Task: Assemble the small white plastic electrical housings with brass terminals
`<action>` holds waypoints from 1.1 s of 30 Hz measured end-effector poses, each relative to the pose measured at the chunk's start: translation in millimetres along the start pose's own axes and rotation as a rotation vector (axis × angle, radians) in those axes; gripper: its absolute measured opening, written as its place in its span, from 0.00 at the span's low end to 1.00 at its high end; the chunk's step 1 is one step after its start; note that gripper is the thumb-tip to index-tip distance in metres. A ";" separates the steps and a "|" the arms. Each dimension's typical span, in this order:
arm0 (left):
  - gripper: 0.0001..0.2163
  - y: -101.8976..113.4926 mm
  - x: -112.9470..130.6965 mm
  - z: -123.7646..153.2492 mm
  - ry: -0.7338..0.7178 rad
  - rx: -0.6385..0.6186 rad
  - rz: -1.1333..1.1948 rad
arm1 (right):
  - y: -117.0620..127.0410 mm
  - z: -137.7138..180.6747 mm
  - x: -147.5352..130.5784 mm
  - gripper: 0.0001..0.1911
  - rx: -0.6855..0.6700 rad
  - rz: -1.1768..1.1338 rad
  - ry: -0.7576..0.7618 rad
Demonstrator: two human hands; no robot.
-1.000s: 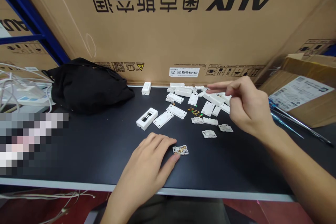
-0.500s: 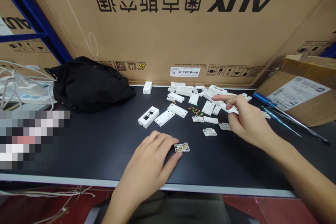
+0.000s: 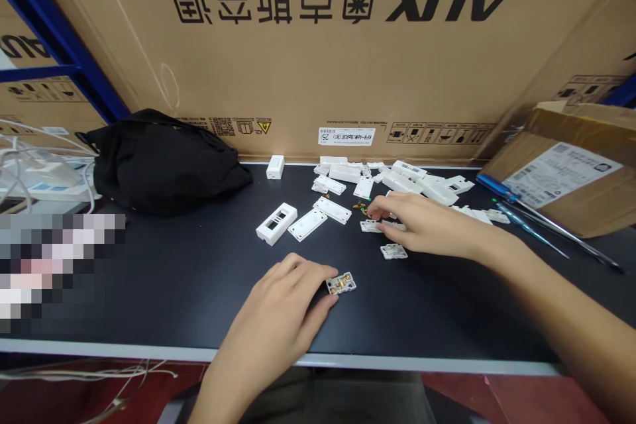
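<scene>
The right hand (image 3: 422, 228) has come down from the air and now reaches left to the little gold bits (image 3: 360, 207); I cannot tell if its fingers pinch one. The left hand (image 3: 283, 305) still pinches the small white part (image 3: 342, 284) flat on the black bench (image 3: 199, 278). White pieces (image 3: 397, 179) lie behind, a black bag (image 3: 159, 159) far left

We've got a small white module (image 3: 342, 284) with brass contacts lying flat near the bench (image 3: 199, 278) front; tiny brass clips (image 3: 358, 207) lie scattered behind.
</scene>
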State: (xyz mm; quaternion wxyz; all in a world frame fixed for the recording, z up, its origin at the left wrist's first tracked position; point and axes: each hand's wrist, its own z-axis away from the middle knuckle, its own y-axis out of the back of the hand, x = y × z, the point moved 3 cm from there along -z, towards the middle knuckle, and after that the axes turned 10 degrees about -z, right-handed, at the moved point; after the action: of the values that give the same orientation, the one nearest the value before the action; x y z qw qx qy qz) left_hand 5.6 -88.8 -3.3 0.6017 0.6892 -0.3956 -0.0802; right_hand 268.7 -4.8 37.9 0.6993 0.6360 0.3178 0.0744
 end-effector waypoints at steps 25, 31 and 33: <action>0.10 -5.0 -0.1 0.7 0.027 -0.018 -0.026 | 0.6 0.2 -0.8 0.16 0.024 -0.163 0.059; 0.10 -3.8 0.7 -0.7 0.012 0.000 -0.049 | -11.7 -7.7 -19.4 0.12 0.003 -0.097 0.116; 0.11 -3.3 1.1 -1.0 0.017 -0.018 -0.048 | -13.8 -8.7 -25.0 0.09 -0.012 -0.094 0.126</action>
State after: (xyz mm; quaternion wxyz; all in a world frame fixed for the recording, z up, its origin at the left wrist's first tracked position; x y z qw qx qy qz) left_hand 8.5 -88.9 -5.6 0.6091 0.6938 -0.3731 -0.0920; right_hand 240.2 -12.7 33.8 0.6843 0.6103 0.3904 0.0834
